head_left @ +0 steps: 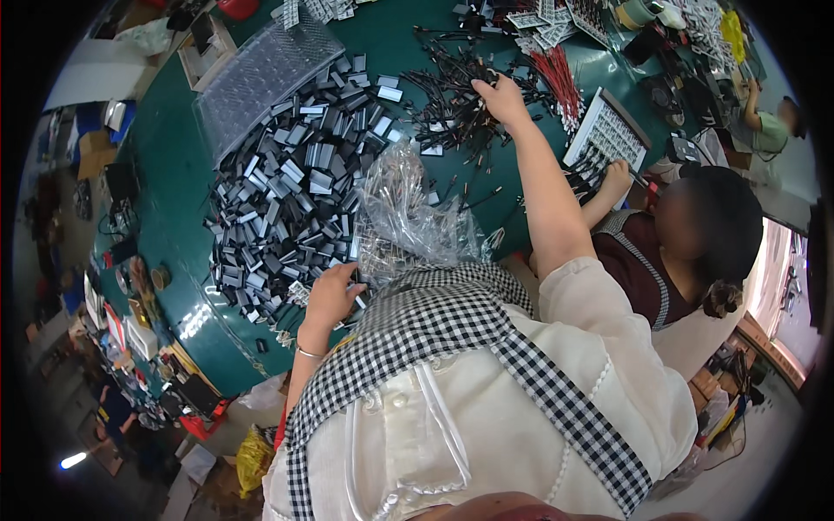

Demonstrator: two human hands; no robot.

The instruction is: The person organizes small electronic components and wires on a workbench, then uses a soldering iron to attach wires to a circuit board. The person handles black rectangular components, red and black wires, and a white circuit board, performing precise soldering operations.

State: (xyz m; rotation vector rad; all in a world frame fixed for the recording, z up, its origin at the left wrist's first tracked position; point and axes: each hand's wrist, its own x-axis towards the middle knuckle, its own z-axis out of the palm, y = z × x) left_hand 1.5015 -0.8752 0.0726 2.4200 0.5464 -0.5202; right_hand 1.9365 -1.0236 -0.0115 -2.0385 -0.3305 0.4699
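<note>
1. Table (pixel 174 208), green and broad, lies beneath the work.
2. Co-worker (pixel 638 269) sits close on the right.
3. Heap of dark casings (pixel 295 182) spreads left of centre, from the near edge toward the far side.
4. Clear ribbed tray (pixel 269 74) lies at the heap's far-left edge.
5. Crumpled clear bag (pixel 391 200) lies near, right beside the heap and between the person's two hands.
6. Tangle of black cables (pixel 456 87) lies far, right of the heap; red wires (pixel 559 82) lie just right of it.
7. Right hand (pixel 502 97) reaches past the bag to the tangle, fingers partly bent among the cables; whether it pinches one, I cannot tell.
8. Left hand (pixel 333 295) is near, by the heap and the bag, thumb and fingers slightly parted; whether they grip anything, I cannot tell.
</note>
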